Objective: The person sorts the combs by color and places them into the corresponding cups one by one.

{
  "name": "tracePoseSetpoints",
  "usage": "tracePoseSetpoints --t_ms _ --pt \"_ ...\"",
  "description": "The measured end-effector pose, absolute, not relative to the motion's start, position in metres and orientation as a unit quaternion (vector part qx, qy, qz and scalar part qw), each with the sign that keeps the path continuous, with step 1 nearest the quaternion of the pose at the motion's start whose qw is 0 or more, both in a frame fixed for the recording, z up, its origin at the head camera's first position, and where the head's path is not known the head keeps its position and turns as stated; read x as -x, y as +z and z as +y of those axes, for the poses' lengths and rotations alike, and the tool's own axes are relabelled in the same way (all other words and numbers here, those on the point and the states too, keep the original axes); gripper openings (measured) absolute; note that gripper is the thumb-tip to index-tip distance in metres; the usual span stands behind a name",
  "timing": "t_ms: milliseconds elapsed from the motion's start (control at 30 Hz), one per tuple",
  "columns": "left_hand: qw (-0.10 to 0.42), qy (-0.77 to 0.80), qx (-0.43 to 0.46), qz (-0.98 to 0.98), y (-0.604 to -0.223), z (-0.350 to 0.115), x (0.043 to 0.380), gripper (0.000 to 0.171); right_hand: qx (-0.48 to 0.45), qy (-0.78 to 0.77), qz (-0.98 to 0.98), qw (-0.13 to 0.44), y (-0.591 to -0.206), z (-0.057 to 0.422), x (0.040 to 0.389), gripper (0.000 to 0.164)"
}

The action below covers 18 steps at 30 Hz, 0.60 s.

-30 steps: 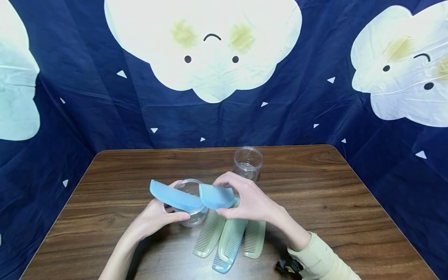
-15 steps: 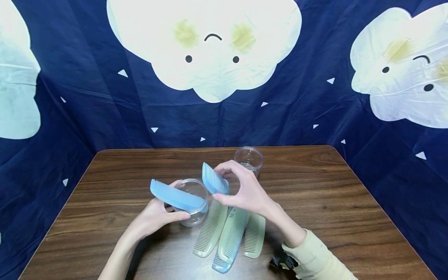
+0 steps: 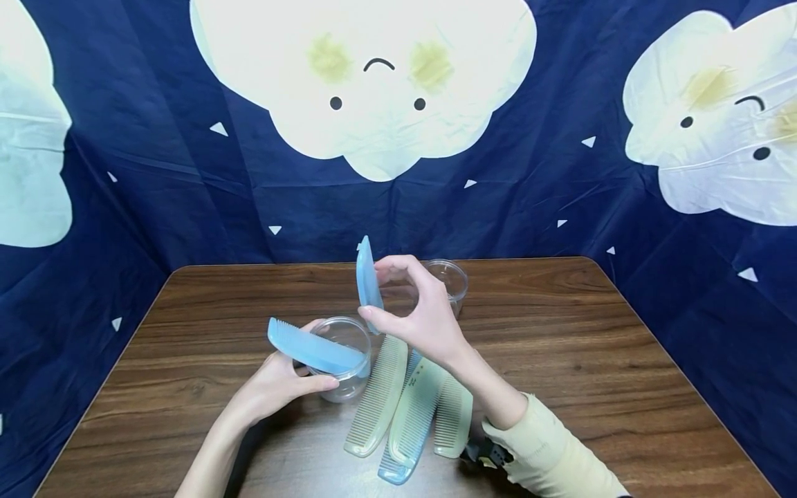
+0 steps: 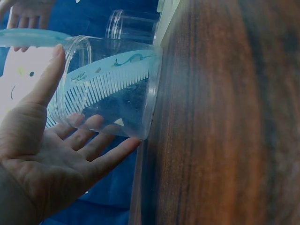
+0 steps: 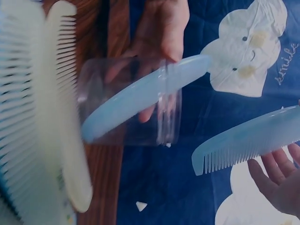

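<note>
My left hand (image 3: 280,384) holds a clear jar (image 3: 339,395) that stands on the table, thumb at its rim and fingers along its side. Inside it leans a blue comb (image 4: 110,72), teeth downward in the left wrist view, one end sticking out past the mouth. My right hand (image 3: 426,311) pinches another blue comb (image 3: 367,280) between thumb and fingers, raised above and behind the jar, nearly upright in the head view. In the right wrist view this comb's teeth (image 5: 225,159) point toward the fingers.
Right of the jar, several combs lie overlapping: a green comb (image 3: 376,404), another green comb (image 3: 418,408) over a blue comb (image 3: 394,473), and a green comb (image 3: 453,422). A second clear jar (image 3: 457,287) stands behind the right hand. A blue cloth (image 3: 205,207) hangs behind the wooden table (image 3: 591,346).
My right hand has lifted the blue comb up and away from over the pile, turning it from lying flat to nearly upright. The left hand, jar and comb inside stay in place.
</note>
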<state>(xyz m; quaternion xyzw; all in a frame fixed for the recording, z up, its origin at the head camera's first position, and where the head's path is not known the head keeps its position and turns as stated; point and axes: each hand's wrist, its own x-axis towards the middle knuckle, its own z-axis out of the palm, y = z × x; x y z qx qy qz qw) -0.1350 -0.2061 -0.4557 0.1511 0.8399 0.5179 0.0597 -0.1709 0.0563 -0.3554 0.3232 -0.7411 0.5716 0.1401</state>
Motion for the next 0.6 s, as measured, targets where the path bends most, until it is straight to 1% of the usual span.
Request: tracePoseSetpoints --t_ms 167,333,600 --pt "0.060 0.519 -0.155 0.839 -0.454 -0.206 0.135 0.092 -0.307 0.582 -0.739 0.145 -0.348 0.046 0.167 0.049" --pt "0.068 0.530 -0.154 0.831 -0.454 -0.206 0.135 0.094 -0.299 0.620 -0.714 0.127 -0.345 0.035 0.164 0.047" --pt "0.072 0.538 -0.157 0.825 -0.454 -0.206 0.135 0.093 -0.281 0.639 -0.708 0.106 -0.348 0.021 0.161 0.043"
